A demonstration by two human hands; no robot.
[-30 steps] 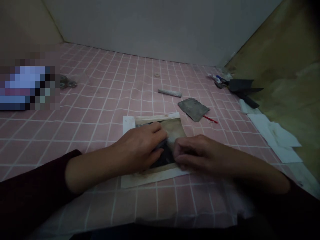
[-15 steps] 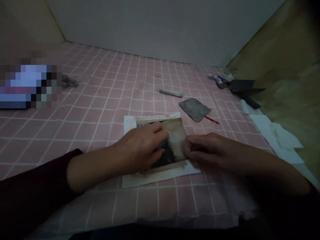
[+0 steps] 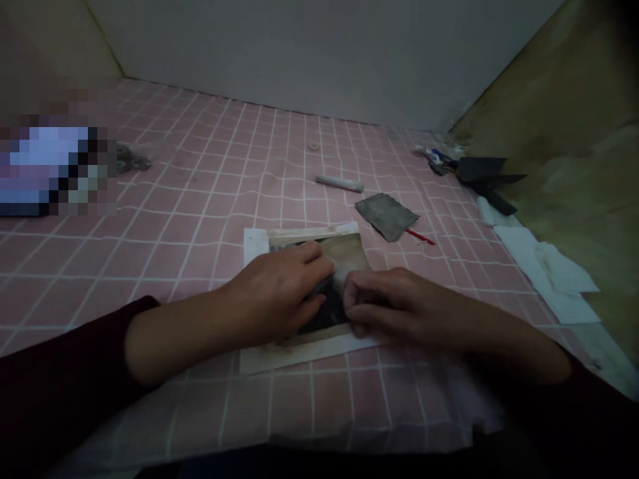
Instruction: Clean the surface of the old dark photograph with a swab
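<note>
I see the flat, dark-and-tan rectangular sheet (image 3: 345, 249) on white paper (image 3: 255, 242) over pink, white-gridded cloth (image 3: 200, 199); the left hand (image 3: 279, 287) curls over it, the right hand (image 3: 392, 301) bunches at its right side. From here I can't tell what either pinches.

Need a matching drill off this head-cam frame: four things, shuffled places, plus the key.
Things
1. bare left hand
2. bare right hand
3. thin red stick
4. pale grey cylindrical rod

Places
A. beyond and left of the flat dark grey four-sided piece
B. over the left part of the rectangular white-edged sheet
C. jutting from the dark grey piece's lower right edge
D. at the right part of the white-edged sheet

Pairs: 1-B, 2-D, 3-C, 4-A
</note>
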